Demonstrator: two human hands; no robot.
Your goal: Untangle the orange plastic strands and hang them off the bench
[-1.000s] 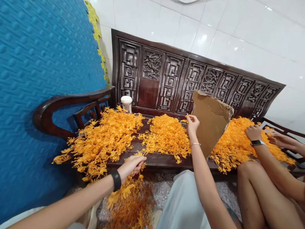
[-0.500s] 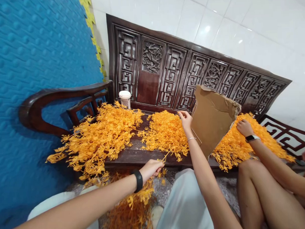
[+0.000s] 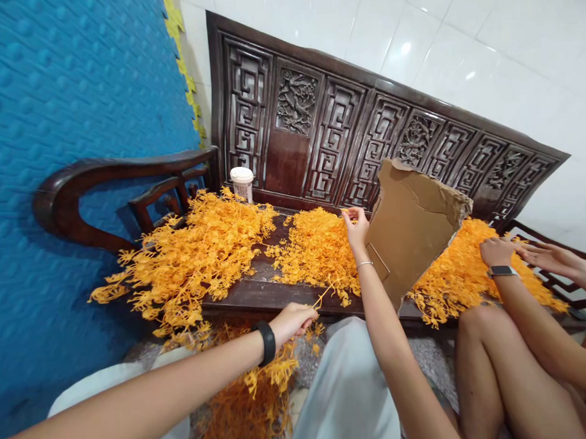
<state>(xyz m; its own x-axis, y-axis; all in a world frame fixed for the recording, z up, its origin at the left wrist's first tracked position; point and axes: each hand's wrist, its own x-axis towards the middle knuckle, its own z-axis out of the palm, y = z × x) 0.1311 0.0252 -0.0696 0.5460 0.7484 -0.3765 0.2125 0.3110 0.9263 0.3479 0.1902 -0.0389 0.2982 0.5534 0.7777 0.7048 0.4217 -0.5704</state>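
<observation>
One carved wooden bench (image 3: 276, 294). Three orange plastic-sprig piles on it: left pile (image 3: 198, 255), middle pile (image 3: 318, 250), right pile (image 3: 461, 274). One more heap on the floor (image 3: 246, 410). One white-lidded cup (image 3: 242, 183). One torn cardboard sheet (image 3: 413, 225). My two hands: left hand (image 3: 293, 322), right hand (image 3: 357, 227). Two co-worker's hands: one (image 3: 496, 251), other (image 3: 541, 255).

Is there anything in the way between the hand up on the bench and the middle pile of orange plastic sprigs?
Nothing visible. The right hand already rests on the back edge of the middle orange pile. The torn cardboard sheet stands just to its right, beside the pile, not between them.
</observation>
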